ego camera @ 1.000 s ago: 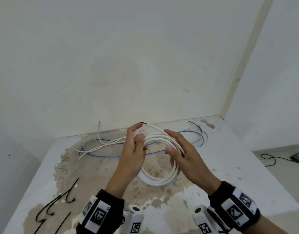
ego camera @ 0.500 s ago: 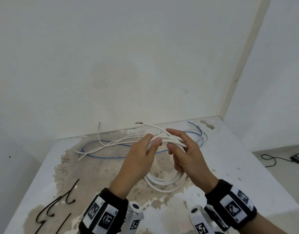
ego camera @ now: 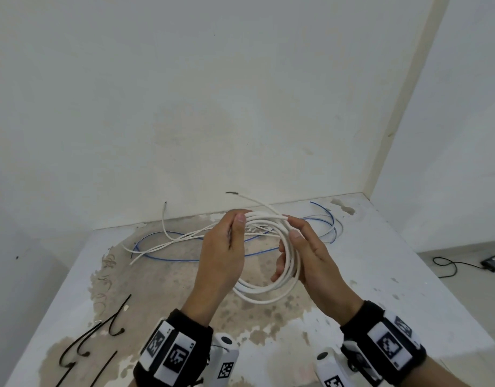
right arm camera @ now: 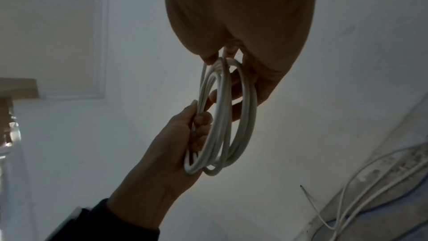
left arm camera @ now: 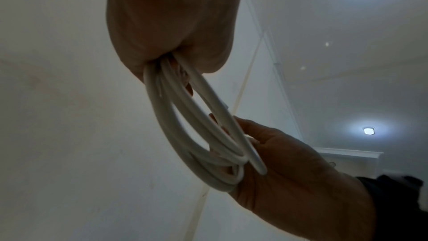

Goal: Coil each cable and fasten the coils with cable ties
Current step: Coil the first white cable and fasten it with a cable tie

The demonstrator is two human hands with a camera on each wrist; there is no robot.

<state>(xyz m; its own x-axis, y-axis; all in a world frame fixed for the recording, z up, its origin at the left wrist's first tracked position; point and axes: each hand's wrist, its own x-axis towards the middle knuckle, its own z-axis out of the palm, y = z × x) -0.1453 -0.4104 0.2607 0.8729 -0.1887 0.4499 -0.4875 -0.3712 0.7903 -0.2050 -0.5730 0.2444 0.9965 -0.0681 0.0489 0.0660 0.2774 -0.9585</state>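
Head view is showing the left hand (ego camera: 222, 255) gripping the top of the white cable coil (ego camera: 268, 291), thumb and fingers curling round the bunched loops, while the right hand (ego camera: 304, 258) is cradling the coil's right side with its fingers hooking through the ring. Both hands are holding the coil up in the air above the middle of the desk (ego camera: 408, 289), so the ring is hanging roughly upright between them, its plane facing the person. The coil's loose end (ego camera: 235, 193) is sticking out past the left hand toward the far edge of the desk.

Coiling of this cable is looking nearly finished, judging by the short tail left. The black cable ties (ego camera: 101, 333) are lying at the near left corner of the desk, well apart from the coil and clearly closer to the left hand; so the right hand would likely need to be keeping the loops together while the left is letting go to reach down and left.

Behind the hands, an uncoiled white cable (ego camera: 168, 241) and a blue cable (ego camera: 184, 259) are sprawling along the far edge, not yet coiled.
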